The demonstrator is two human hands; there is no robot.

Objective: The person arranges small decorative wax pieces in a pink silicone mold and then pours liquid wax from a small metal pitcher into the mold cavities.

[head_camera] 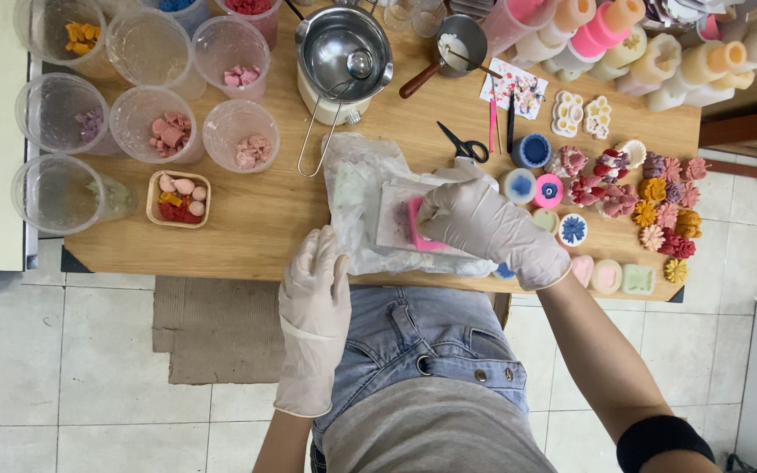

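A flat bright-pink mould piece [415,226] sits on a pale rectangular slab [396,213] laid on crumpled clear plastic wrap [357,188], near the front edge of the light wooden surface [256,219]. The right hand [484,223], in a whitish thin glove, is curled over the pink piece, fingers closed around its edge so that its grip holds the piece against the slab. The left hand [315,302], gloved alike, hangs flat and open at the front edge of the surface, fingers straight and together, holding nothing; its fingertips lie just beside the plastic wrap.

Behind the wrap stands a shiny steel pouring pot [343,48] with a long wire handle, set on a cream-coloured heater base. Black-handled scissors [464,144] lie just right of the wrap. To the right, small round blue and pink cups [532,171] cluster beside many small flower-shaped pieces in red, orange, purple and pink [659,206].

To the left are several clear plastic tubs [146,118] holding pink, purple and orange lumps, and a small square wooden dish [178,198] with pink and red pieces. Along the back right lie pastel bottle-shaped moulds [650,52]. The person wears blue denim and a grey top, over a pale tiled floor [63,377].
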